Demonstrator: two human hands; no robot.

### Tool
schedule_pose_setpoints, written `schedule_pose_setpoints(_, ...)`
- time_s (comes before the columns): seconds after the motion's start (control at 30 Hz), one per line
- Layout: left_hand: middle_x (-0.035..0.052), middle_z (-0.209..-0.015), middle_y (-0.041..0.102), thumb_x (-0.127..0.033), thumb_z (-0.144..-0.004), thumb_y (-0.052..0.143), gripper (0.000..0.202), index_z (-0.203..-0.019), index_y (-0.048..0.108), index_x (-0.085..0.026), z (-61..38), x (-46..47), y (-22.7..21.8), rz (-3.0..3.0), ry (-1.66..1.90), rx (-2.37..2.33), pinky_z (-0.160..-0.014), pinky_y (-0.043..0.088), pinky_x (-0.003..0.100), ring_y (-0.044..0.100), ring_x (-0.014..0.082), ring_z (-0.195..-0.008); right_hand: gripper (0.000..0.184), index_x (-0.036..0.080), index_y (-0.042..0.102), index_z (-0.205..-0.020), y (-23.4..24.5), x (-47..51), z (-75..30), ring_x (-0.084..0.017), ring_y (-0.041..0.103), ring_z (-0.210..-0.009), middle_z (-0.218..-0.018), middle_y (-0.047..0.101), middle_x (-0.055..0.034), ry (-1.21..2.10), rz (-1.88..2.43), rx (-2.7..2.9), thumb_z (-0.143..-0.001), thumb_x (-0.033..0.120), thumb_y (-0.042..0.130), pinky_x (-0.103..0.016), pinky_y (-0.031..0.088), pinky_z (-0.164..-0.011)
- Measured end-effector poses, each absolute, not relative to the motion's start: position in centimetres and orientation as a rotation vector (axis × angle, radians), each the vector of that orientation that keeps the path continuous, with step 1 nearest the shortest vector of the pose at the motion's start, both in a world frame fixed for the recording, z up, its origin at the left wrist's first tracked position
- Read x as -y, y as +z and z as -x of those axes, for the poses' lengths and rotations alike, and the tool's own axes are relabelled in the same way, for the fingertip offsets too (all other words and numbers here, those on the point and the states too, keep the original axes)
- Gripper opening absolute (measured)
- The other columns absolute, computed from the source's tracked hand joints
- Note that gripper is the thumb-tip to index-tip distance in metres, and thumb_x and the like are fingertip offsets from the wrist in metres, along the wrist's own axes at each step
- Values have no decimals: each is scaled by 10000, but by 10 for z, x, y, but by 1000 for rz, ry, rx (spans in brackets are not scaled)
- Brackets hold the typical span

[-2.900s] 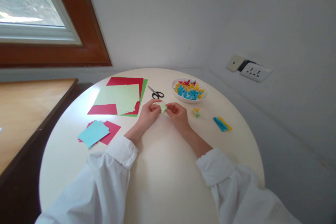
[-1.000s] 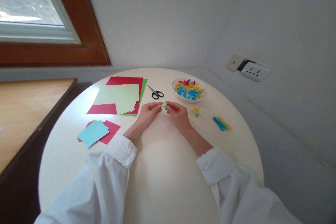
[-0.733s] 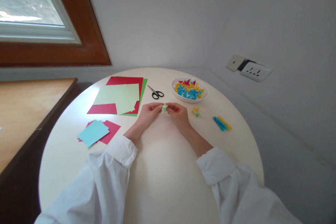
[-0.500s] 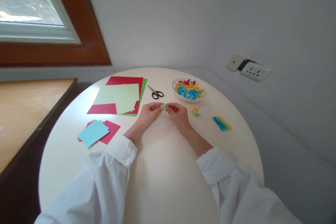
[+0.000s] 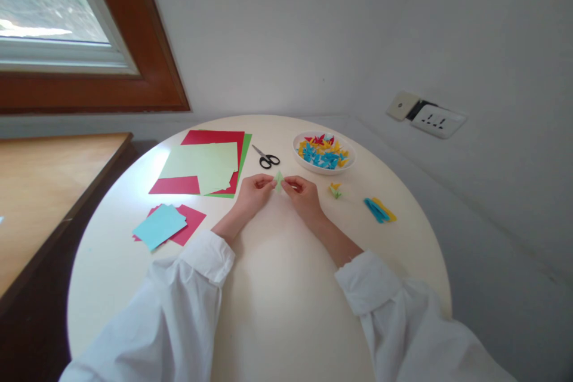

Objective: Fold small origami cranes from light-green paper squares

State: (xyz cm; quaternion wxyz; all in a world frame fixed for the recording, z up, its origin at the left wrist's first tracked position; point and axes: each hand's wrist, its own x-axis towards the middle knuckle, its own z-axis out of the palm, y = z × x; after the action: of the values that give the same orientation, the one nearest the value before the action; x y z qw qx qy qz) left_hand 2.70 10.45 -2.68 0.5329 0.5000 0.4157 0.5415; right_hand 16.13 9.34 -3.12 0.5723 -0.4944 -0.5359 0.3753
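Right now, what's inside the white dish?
The white dish holds heaped folded paper pieces, mostly blue, yellow and red. Whatever lies beneath the top ones is covered and can't be seen.

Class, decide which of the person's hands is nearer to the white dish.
Right. The right hand is in front of the white dish; the left hand is farther away, forward and left of it.
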Motion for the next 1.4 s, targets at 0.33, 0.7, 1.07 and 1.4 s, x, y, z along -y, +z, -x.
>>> schedule_pose_setpoints(0.33, 12, -618, 669, -314, -505, 813, 272, -668, 683, -139, -28, -100, -22, -1179, 1233, -951, -591, 421, 239, 578, 126, -586, 198, 187, 617, -661, -30, -90, -162, -174, 612, -643, -681, 666, -39, 804, 1154, 1374, -668, 384, 638, -298, 506, -612)
schedule_pose_setpoints(0.7, -28, -545, 592, -292, -520, 800, 247, -602, 621, -142, -25, -101, -20, -967, 1237, -884, -550, 390, 234, 516, 89, -522, 235, 186, 559, -593, -24, -85, -158, -119, 492, -553, -567, 546, 30, 866, 1163, 1511, -692, 388, 627, -252, 412, -548)
schedule_pose_setpoints(1.07, -12, -623, 606, -281, -511, 794, 232, -615, 631, -155, -23, -106, -20, -776, 1358, -845, -630, 423, 238, 544, 91, -617, 200, 192, 515, -555, -20, -81, -158, -92, 377, -479, -517, 466, 54, 837, 1197, 1636, -696, 317, 582, -243, 317, -494)
schedule_pose_setpoints(1.4, -3, -669, 608, -401, -557, 777, 313, -641, 620, -144, -21, -107, -17, -732, 1401, -815, -620, 426, 224, 537, 74, -611, 287, 202, 422, -511, -24, -84, -160, -86, 325, -474, -490, 383, 62, 884, 1184, 1563, -691, 365, 574, -249, 263, -479)
